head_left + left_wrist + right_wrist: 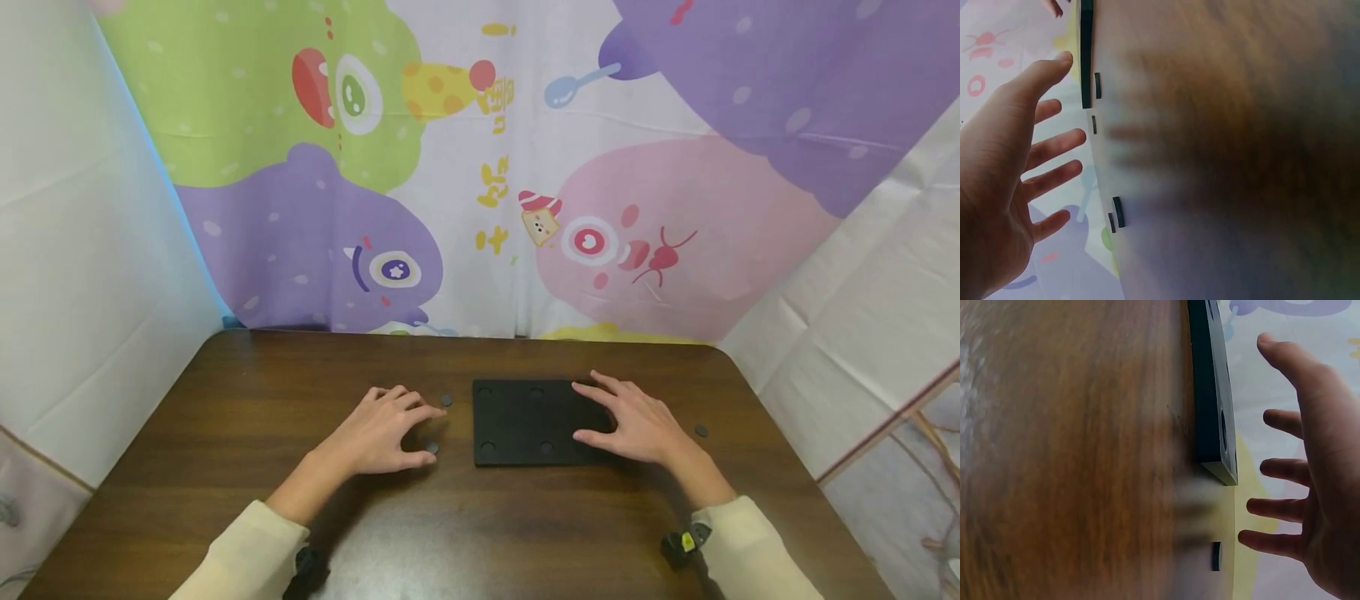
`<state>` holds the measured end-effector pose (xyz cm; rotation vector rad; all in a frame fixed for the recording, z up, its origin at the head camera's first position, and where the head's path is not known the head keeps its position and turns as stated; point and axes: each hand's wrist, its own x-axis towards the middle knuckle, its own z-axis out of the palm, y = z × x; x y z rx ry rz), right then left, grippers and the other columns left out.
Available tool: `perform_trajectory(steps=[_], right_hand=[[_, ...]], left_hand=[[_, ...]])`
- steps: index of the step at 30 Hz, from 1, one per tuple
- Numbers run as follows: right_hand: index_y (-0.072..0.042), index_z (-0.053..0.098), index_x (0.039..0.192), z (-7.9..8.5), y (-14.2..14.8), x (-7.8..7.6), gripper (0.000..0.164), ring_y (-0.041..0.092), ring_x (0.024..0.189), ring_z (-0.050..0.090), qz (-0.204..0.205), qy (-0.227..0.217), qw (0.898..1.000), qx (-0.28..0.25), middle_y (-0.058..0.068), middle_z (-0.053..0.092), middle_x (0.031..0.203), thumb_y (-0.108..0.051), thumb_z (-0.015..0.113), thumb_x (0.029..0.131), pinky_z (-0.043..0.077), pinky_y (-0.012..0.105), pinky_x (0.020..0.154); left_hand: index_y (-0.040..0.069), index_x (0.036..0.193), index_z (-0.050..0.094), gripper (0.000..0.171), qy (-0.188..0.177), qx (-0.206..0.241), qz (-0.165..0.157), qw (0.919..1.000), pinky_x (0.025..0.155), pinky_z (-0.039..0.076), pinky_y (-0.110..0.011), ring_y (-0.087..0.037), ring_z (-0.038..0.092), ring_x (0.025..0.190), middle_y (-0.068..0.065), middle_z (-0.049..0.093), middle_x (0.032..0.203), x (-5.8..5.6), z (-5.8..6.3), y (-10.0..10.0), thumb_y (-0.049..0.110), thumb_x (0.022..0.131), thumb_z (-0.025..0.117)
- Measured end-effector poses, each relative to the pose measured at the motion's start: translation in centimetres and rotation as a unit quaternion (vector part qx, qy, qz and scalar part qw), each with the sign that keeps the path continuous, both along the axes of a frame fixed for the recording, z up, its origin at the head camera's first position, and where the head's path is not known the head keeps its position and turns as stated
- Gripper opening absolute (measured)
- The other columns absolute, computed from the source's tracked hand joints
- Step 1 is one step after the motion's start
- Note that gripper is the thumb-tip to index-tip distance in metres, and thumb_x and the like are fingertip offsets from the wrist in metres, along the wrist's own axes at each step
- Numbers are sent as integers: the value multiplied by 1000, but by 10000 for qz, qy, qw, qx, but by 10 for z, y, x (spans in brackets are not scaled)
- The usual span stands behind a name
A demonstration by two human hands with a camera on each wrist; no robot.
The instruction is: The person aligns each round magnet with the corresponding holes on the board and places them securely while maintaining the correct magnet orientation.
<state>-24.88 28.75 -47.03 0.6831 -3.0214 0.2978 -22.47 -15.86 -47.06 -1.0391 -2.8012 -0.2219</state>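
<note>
A flat black rectangular board (517,425) lies on the table, with shallow round recesses in its top. My right hand (637,423) hovers over the board's right end, its fingers spread and holding nothing; it hides that end in the head view. To the left of the board is my left hand (384,432), fingers apart and nothing between them. Near its fingertips lie small dark discs, one farther back (446,401) and one by the thumb (432,448). Several discs, such as this dark disc (1119,212), show in the left wrist view. Another disc (701,431) lies right of my right hand.
The brown wooden table (450,533) has a printed cartoon curtain (465,167) along its back edge. White sheets hang at the left (97,208) and right (885,317). Each wrist bears a dark strapped device, the right device (684,544) with a yellow mark.
</note>
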Motion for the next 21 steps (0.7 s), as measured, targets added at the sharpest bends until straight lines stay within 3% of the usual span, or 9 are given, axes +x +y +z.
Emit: perform_trajectory(steps=[4,12,21], right_hand=[[-29,59,165,0,-1,1,81,52,151,58,14,-136,9999,30,19,53,174,-72,73,97,60,74,98],[-28,61,164,0,-2,1,80,53,151,58,-24,-263,9996,92,20,53,174,-71,74,97,59,75,99],[-29,59,165,-3,-2,-1,81,54,152,57,-15,-384,9990,211,20,50,176,-72,73,98,61,72,95]], left_hand=[[26,147,74,62,-88,5,-16,10000,106,54,-64,-31,69,126,-2,78,133,1,-1,1,55,94,86],[25,150,72,63,-394,-96,31,9992,107,54,-67,-32,69,127,-4,76,138,1,-2,0,53,95,87],[26,144,77,55,-294,-155,-21,9994,97,57,-57,-29,71,121,-1,77,133,2,-3,3,50,97,87]])
